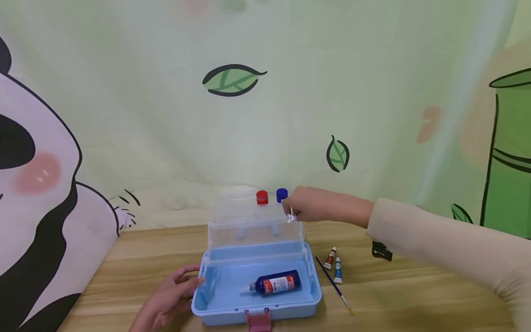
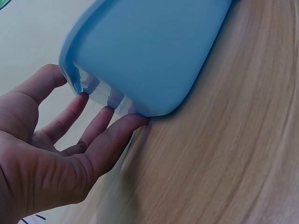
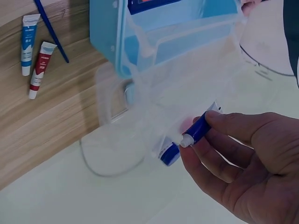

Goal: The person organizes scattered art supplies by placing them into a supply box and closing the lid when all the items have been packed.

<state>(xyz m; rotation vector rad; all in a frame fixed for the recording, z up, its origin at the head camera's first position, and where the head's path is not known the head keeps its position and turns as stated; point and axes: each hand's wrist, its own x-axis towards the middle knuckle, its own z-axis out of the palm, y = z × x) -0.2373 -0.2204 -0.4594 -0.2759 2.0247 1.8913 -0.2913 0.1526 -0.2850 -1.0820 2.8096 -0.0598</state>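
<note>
My left hand grips the left end of a light blue plastic box, thumb and fingers against its wall in the left wrist view. The box's clear lid is swung back. Inside lies a dark blue bottle on its side, with a pale nozzle pointing left. Over the lid's right side, my right hand pinches a small blue paint tube between thumb and fingers. Its white cap points away from the palm in the right wrist view. In the head view the hand hides most of the tube.
Red and blue lids show behind the box. Right of it lie a red paint tube, a blue-and-white paint tube and a thin paintbrush on the wooden table. A printed cloth hangs behind.
</note>
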